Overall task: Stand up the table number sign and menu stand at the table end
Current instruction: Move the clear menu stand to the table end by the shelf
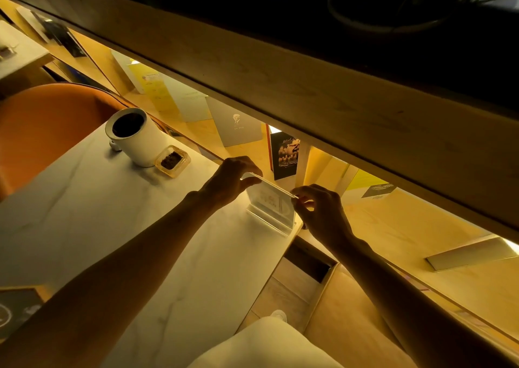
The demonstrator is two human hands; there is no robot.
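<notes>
A clear acrylic sign stand [271,207] with a printed card inside stands upright at the far right corner of the pale marble table [118,221]. My left hand [231,179] pinches the top left corner of the stand. My right hand [320,210] pinches its top right corner. The base of the stand rests on the table, close to the table's right edge. I cannot tell whether this is the number sign or the menu stand.
A white cylindrical container [134,136] and a small tray of dark bits [172,160] sit at the table's far end. An orange chair [47,126] is at left. A lit wooden shelf [421,227] with leaning booklets [285,154] runs behind the table. A dark card [16,308] lies at lower left.
</notes>
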